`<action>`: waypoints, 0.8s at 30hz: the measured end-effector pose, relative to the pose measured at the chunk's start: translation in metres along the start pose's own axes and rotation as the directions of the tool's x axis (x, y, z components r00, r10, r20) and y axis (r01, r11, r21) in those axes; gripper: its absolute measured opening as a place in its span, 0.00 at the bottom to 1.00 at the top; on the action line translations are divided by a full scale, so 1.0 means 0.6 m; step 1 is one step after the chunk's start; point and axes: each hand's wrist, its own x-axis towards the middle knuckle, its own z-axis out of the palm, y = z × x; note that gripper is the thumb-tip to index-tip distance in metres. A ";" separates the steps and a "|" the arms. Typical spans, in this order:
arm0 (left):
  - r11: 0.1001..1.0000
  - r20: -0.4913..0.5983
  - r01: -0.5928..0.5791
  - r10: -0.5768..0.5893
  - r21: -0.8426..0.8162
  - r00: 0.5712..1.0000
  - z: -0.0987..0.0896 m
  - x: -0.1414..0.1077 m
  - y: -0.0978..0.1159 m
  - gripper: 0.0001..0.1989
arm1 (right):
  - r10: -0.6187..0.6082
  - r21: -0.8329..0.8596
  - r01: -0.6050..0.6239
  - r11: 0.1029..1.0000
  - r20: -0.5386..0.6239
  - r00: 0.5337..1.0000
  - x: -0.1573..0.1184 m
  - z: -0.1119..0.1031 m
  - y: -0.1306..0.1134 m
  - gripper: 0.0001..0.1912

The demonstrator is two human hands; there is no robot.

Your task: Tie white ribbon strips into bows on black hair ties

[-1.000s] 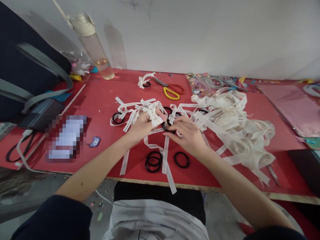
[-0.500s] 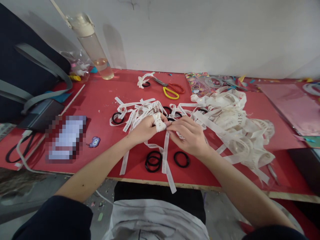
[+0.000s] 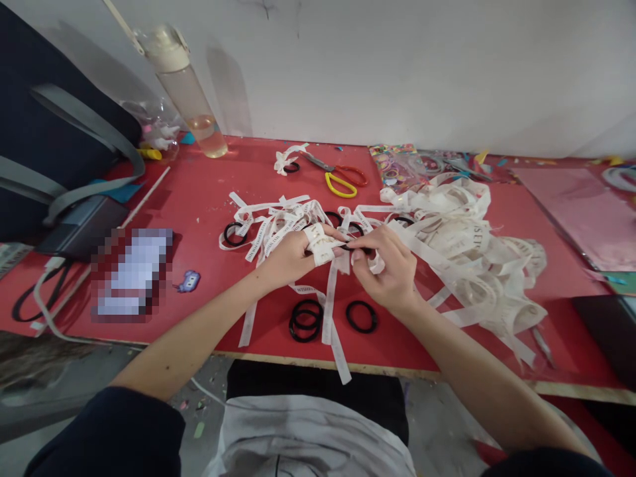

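My left hand (image 3: 288,257) is closed on a folded white ribbon (image 3: 320,243), which loops around its fingers. Fingertips of my right hand (image 3: 390,265) pinch a black hair tie (image 3: 354,248) beside the ribbon, and a bit of white ribbon shows under that palm. The two hands nearly touch. Behind them lies a heap of printed ribbon strips (image 3: 263,232) with black hair ties among them. Nearer the table's front edge are a stack of black ties (image 3: 305,320) and a single black tie (image 3: 362,317), with a loose ribbon strip (image 3: 328,311) between them.
Scissors (image 3: 342,180) with red and yellow handles lie behind the heap. A large ribbon pile (image 3: 467,245) spreads to the right. At the left stand a bottle (image 3: 196,99) and a dark bag (image 3: 44,132), near a blurred phone (image 3: 134,273) and a power bank (image 3: 84,225).
My right hand has shifted slightly right, away from my left hand, and the black hair tie now shows between its fingertips. The ribbon on my left hand looks more spread out.
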 end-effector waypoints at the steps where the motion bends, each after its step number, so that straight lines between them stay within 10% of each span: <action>1: 1.000 -0.016 -0.018 0.018 0.023 1.000 0.000 -0.001 0.001 0.13 | 0.027 -0.010 -0.027 1.000 0.004 1.000 0.000 -0.002 0.002 0.09; 9: 0.955 0.018 0.038 -0.045 0.296 0.999 0.002 0.000 -0.006 0.14 | -0.027 -0.080 0.033 0.996 0.068 0.997 0.003 -0.005 -0.003 0.12; 15: 0.763 0.046 0.091 -0.157 0.640 0.987 0.008 -0.007 -0.004 0.11 | -0.114 -0.097 0.139 0.986 0.225 0.968 -0.007 0.017 -0.012 0.12; 24: 0.802 0.110 0.028 -0.116 0.597 0.987 0.006 -0.008 0.003 0.11 | 0.031 0.113 -0.049 0.992 0.159 0.987 -0.017 0.023 -0.024 0.02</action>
